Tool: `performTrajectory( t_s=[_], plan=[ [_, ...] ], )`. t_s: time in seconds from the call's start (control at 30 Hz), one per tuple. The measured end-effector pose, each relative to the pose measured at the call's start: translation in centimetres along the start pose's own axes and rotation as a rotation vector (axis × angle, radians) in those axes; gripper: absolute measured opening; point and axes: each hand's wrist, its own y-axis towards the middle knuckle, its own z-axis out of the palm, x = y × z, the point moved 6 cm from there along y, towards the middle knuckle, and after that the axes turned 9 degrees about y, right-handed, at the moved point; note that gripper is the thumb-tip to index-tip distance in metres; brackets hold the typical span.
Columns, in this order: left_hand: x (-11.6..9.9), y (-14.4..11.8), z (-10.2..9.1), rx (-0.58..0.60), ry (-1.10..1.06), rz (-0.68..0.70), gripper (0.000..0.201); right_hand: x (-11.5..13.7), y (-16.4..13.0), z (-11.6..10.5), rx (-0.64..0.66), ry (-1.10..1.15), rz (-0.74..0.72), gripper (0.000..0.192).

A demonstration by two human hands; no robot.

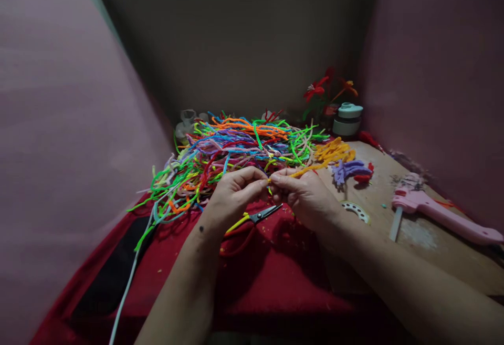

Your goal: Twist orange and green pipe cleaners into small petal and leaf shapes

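My left hand (234,192) and my right hand (305,195) meet at their fingertips over a red cloth (275,276). Between them they pinch a yellow-orange pipe cleaner (311,169), which runs out to the right from my right hand's fingers. Just behind both hands lies a big tangled heap of pipe cleaners (236,148) in several colours. Small scissors (262,213) with a yellow handle lie on the cloth below my hands.
Bent yellow pieces (333,152) and purple pieces (350,169) lie right of the heap. A pink glue gun (441,213) rests on the wooden board (425,250) at right. Red pipe-cleaner flowers (323,90), a white-green container (347,119) and a tape roll (356,211) stand nearby. Pink walls close in both sides.
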Motion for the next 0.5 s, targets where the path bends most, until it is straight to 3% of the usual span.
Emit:
performTrajectory(
  t_s=[0.23,0.33,0.5],
  plan=[
    [1.5,0.1,-0.2,0.044,-0.279,-0.150,0.017,0.2,0.0,0.4,0.032,0.081,0.042,0.015],
    [2.3,0.2,-0.4,-0.017,-0.354,-0.189,0.018,0.4,-0.1,0.5,0.032,0.084,0.028,0.014],
    [2.2,0.6,-0.3,-0.110,-0.454,-0.145,0.025,0.5,-0.1,0.6,0.052,0.055,-0.008,0.015]
  ],
)
